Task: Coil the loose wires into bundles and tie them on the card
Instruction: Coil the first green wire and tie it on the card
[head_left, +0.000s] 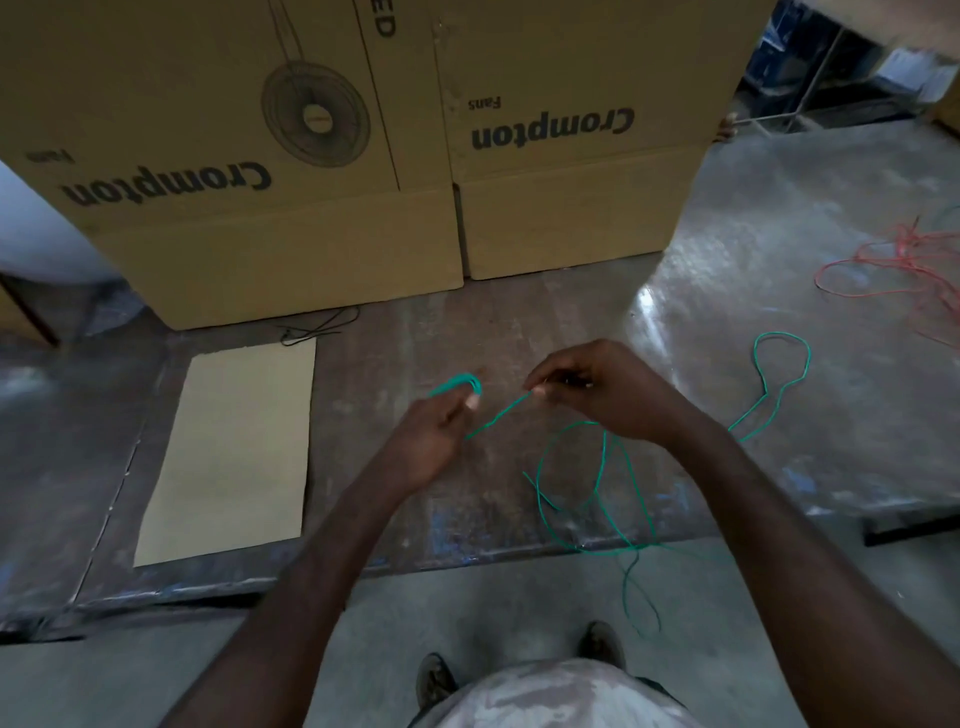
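Both hands' grip (587, 389) pinches thin, looping green wire (597, 467).

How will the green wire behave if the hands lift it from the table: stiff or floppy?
Probably floppy: the green wire lies in loose curling loops and hangs over the table edge. It likely keeps some spring, since its loops stay open. It seems light: the left hand and right hand pinch it with fingertips.

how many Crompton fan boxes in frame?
2. Left Crompton box stands behind the card; right Crompton box stands beside it, touching. More could be hidden behind them.
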